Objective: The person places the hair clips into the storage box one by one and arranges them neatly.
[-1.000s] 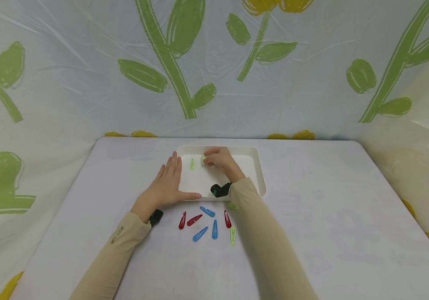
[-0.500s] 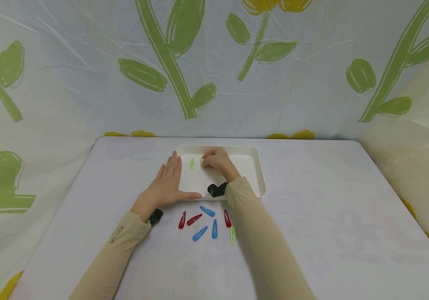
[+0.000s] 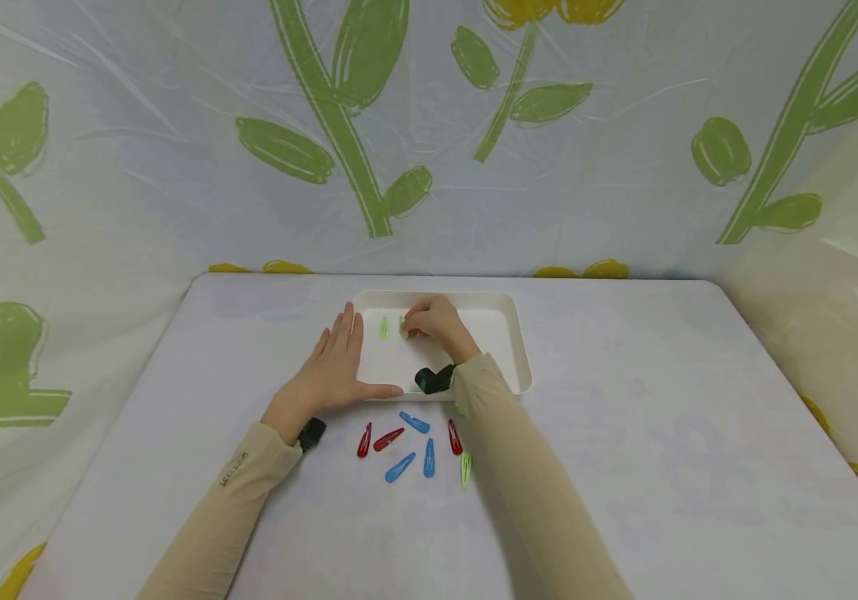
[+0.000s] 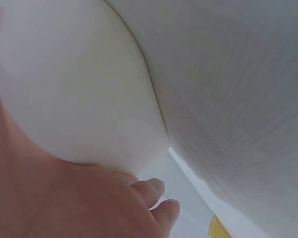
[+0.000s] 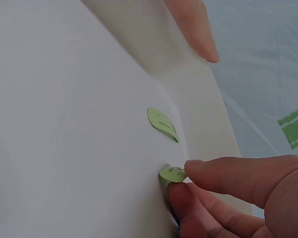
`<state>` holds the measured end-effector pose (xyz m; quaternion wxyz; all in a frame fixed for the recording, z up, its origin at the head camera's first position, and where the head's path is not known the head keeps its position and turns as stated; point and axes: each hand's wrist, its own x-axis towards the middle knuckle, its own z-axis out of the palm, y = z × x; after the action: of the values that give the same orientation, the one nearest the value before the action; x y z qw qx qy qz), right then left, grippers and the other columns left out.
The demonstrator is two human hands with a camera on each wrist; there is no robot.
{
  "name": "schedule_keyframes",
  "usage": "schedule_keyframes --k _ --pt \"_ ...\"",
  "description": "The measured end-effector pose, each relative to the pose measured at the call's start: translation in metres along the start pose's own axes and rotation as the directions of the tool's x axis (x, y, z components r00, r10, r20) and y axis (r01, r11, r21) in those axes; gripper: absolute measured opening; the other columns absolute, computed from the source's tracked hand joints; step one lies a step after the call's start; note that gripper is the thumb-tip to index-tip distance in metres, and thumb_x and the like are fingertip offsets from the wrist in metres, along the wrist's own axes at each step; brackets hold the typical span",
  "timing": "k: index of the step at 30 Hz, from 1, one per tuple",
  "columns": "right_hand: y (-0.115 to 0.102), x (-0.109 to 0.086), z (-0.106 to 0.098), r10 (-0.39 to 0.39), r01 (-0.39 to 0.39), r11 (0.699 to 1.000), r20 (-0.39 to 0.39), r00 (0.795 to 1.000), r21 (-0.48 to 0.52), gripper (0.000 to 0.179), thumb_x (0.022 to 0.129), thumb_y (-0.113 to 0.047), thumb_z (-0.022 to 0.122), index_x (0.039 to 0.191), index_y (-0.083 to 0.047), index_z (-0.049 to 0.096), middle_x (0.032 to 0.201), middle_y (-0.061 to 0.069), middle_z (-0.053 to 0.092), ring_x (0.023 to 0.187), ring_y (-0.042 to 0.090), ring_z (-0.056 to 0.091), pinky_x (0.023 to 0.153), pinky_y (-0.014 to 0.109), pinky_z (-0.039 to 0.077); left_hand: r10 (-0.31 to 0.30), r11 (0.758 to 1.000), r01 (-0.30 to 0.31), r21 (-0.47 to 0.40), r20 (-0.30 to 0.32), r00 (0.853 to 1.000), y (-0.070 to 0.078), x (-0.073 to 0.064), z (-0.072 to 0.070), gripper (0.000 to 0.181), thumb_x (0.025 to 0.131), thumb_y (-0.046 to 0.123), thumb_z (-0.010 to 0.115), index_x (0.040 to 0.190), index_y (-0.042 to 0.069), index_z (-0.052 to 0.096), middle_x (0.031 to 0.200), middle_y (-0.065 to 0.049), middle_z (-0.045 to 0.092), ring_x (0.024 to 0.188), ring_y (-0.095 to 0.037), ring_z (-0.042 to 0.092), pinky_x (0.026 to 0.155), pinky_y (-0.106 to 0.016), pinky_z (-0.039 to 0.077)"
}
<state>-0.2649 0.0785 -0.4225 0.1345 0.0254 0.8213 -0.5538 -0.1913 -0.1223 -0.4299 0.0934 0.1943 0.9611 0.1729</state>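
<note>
My right hand (image 3: 436, 323) is over the white tray (image 3: 509, 350), pinching a light green snap hair clip (image 5: 172, 174) between thumb and fingertips, close to the tray floor. A second green hair clip (image 5: 163, 124) lies beside it on the floor of the tray, to the left in the head view (image 3: 384, 328). My left hand (image 3: 331, 367) rests along the tray's left side, fingers straight and thumb stretched along the front rim. In the left wrist view the outer wall of the tray (image 4: 79, 89) sits against that palm.
In front of the tray lie red clips (image 3: 388, 439), blue clips (image 3: 400, 468) and a green clip (image 3: 466, 472) on the pale table (image 3: 661, 417). Another green clip is mostly hidden under my right sleeve (image 3: 526, 467). A flower-printed sheet (image 3: 624, 192) rises behind the table.
My right hand has shifted slightly left and lowered the pinched green hair clip alongside the other one. My left hand has stayed where it was.
</note>
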Motion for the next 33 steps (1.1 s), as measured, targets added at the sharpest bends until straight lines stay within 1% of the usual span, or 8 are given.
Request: schedule_keyframes --k 6,14,20,25,28,33 --pt "0.0011 0.0007 0.0005 -0.006 0.006 1.000 -0.011 1.000 -0.005 0.003 0.081 0.004 0.070 0.081 0.003 0.067 0.063 0.003 0.059 0.062 0.016 0.054 0.058 0.024 0.042 0.001 1.000 -0.001 0.001 0.000 1.000 0.0003 0.0006 -0.0002 0.142 0.068 0.091 0.054 0.156 -0.004 -0.004 0.162 -0.016 -0.022 0.150 -0.034 -0.010 0.120 -0.054 0.005" --pt "0.0026 0.0007 0.0003 -0.007 0.006 0.999 -0.025 1.000 -0.048 0.009 0.078 0.003 0.069 0.072 -0.002 0.064 0.059 0.004 0.057 0.061 0.017 0.050 0.056 0.024 0.039 0.004 1.000 -0.004 0.009 0.000 1.000 0.0015 0.0002 -0.0012 0.142 0.069 0.090 0.055 0.155 -0.005 -0.004 0.162 -0.019 -0.019 0.151 -0.036 -0.008 0.119 -0.055 0.006" --pt "0.0014 0.0010 0.0015 0.004 -0.008 0.995 -0.041 0.999 -0.099 0.013 0.081 -0.002 0.072 0.071 -0.004 0.063 0.059 0.004 0.058 0.060 0.016 0.051 0.056 0.024 0.038 0.004 1.000 -0.004 -0.002 0.006 1.000 0.0025 -0.0009 -0.0026 0.141 0.070 0.089 0.056 0.155 -0.005 -0.004 0.162 -0.018 -0.021 0.150 -0.035 -0.010 0.119 -0.055 0.006" --pt "-0.0010 0.0019 0.0026 0.041 -0.048 0.985 -0.048 0.998 -0.167 0.018 0.082 -0.006 0.074 0.068 -0.006 0.063 0.057 0.005 0.058 0.058 0.016 0.048 0.054 0.024 0.036 0.002 1.000 -0.002 -0.006 0.008 1.000 0.0030 -0.0005 -0.0023 0.140 0.070 0.088 0.056 0.155 -0.005 -0.004 0.162 -0.017 -0.021 0.150 -0.034 -0.011 0.120 -0.055 0.005" --pt "-0.0031 0.0023 0.0027 0.069 -0.077 0.977 -0.047 0.997 -0.198 0.018 0.083 -0.007 0.074 0.068 -0.004 0.064 0.056 0.005 0.057 0.056 0.015 0.047 0.053 0.025 0.034 0.000 1.000 0.000 0.000 0.009 1.000 0.0029 0.0001 -0.0016 0.140 0.070 0.089 0.055 0.156 -0.004 -0.005 0.162 -0.018 -0.021 0.150 -0.034 -0.010 0.120 -0.054 0.005" --pt "-0.0055 0.0022 0.0026 0.090 -0.096 0.969 -0.036 0.995 -0.228 0.017 0.085 -0.009 0.074 0.073 0.001 0.068 0.055 0.005 0.056 0.054 0.015 0.044 0.052 0.025 0.032 -0.002 1.000 0.002 0.010 0.012 1.000 0.0019 0.0004 -0.0012 0.141 0.069 0.090 0.054 0.155 -0.004 -0.006 0.162 -0.017 -0.023 0.150 -0.034 -0.011 0.120 -0.055 0.005"
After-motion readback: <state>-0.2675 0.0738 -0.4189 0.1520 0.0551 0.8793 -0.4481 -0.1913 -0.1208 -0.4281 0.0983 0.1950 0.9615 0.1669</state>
